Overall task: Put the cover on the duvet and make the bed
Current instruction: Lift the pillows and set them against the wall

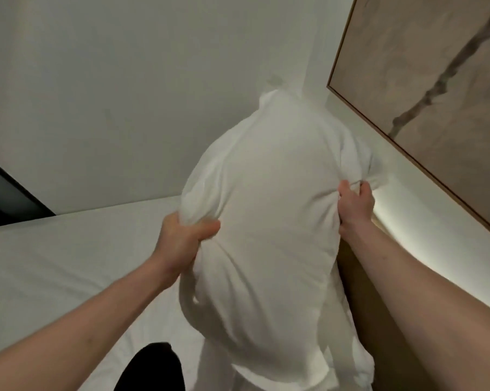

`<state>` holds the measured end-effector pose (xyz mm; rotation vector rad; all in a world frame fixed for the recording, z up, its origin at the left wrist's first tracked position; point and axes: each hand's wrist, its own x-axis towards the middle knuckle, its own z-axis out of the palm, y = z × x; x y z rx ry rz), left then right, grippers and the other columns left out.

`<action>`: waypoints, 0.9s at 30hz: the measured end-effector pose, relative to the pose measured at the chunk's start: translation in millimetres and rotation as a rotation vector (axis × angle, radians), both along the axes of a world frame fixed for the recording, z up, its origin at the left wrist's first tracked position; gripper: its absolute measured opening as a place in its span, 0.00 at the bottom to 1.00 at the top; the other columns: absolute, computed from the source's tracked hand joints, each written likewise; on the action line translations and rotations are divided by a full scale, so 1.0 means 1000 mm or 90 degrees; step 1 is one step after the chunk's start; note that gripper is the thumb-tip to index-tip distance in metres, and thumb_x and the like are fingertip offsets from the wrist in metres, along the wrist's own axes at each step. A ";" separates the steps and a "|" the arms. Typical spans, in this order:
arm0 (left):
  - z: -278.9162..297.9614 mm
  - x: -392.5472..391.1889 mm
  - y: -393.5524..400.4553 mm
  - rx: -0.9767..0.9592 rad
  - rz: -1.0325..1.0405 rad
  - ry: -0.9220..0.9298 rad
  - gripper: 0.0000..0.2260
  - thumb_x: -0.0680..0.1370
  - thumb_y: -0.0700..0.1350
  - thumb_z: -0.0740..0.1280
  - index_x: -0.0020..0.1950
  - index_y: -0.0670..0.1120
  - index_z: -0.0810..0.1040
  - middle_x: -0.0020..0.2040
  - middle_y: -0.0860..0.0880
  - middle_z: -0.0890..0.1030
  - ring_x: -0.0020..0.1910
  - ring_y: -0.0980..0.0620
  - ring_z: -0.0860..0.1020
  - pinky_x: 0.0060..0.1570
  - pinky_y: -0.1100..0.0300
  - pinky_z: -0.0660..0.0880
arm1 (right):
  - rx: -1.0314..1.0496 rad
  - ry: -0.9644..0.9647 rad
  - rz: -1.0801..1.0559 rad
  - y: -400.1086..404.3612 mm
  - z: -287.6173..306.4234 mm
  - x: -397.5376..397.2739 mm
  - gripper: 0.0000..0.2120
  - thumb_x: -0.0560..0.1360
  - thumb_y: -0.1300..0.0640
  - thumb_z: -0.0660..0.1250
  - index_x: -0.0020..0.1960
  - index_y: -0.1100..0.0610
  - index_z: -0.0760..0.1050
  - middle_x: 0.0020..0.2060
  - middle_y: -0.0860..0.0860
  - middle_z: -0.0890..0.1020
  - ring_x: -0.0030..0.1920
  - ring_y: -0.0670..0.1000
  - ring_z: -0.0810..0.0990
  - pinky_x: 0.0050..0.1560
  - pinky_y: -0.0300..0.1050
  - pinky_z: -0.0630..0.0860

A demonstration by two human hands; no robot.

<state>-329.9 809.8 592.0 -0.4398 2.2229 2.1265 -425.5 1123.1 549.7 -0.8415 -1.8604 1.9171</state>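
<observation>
A plump white pillow (pixel 269 221) in a white case is held upright in front of me, above the bed. My left hand (pixel 181 238) grips its left edge, fingers bunched into the fabric. My right hand (pixel 353 204) grips the right edge higher up, pinching a fold of the case. The pillow's lower end hangs down toward the mattress (pixel 55 263), which is covered by a smooth white sheet. No duvet shows in this view.
A wooden headboard (pixel 379 320) with a lit strip runs along the right. Above it hangs a large framed picture (pixel 435 94). A white wall fills the back. A dark opening (pixel 4 193) lies at far left. A black-clad knee (pixel 150 368) rests on the bed.
</observation>
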 end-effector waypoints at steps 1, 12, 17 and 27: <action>-0.013 0.005 0.004 -0.045 -0.032 -0.018 0.14 0.67 0.41 0.79 0.51 0.41 0.85 0.42 0.51 0.87 0.40 0.56 0.85 0.39 0.60 0.78 | 0.040 0.017 0.009 0.008 0.005 -0.003 0.09 0.77 0.51 0.67 0.56 0.52 0.77 0.52 0.47 0.82 0.56 0.55 0.82 0.58 0.47 0.79; -0.168 0.043 0.081 -0.334 -0.325 -0.274 0.32 0.72 0.67 0.69 0.71 0.53 0.73 0.68 0.54 0.77 0.68 0.49 0.76 0.68 0.56 0.71 | 0.368 -0.124 0.074 0.052 -0.060 -0.022 0.10 0.81 0.55 0.62 0.57 0.53 0.81 0.47 0.50 0.81 0.48 0.53 0.79 0.43 0.42 0.69; -0.236 0.047 0.087 -0.373 -0.499 -0.387 0.37 0.75 0.66 0.67 0.80 0.52 0.62 0.78 0.48 0.61 0.77 0.47 0.65 0.76 0.56 0.60 | 0.506 -0.366 0.386 0.055 -0.172 0.007 0.24 0.81 0.52 0.65 0.76 0.55 0.69 0.71 0.58 0.73 0.70 0.58 0.73 0.67 0.43 0.68; -0.241 0.058 0.062 -0.456 -0.572 -0.358 0.26 0.77 0.63 0.64 0.70 0.50 0.75 0.72 0.49 0.69 0.69 0.48 0.72 0.69 0.58 0.68 | 0.617 -0.422 0.461 0.022 -0.220 0.065 0.39 0.79 0.31 0.56 0.83 0.42 0.43 0.83 0.46 0.44 0.82 0.60 0.44 0.79 0.65 0.50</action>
